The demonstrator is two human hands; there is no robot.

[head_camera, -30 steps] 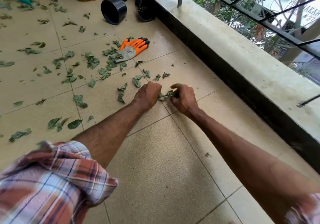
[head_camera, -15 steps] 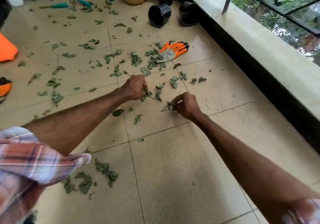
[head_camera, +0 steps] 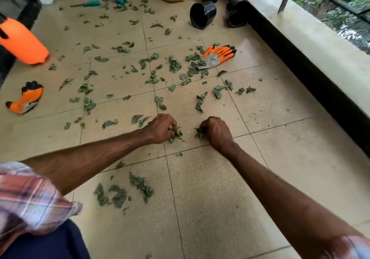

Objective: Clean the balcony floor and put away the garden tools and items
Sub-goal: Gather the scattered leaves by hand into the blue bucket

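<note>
Gathering leaf litter by hand at mid-floor; tools not yet stowed.

Beige tiled balcony floor carried scattered dry green leaves from its middle to the far edge. Two black plastic pots lay tipped at the far-right corner, and teal-handled hand tools lay at the far edge, likely parked until the litter was cleared. Left hand and right hand sat knuckles-up and near each other, fingers curled, each pinching a small leaf clump against the tile. Probably consolidating into one pile.
</note>
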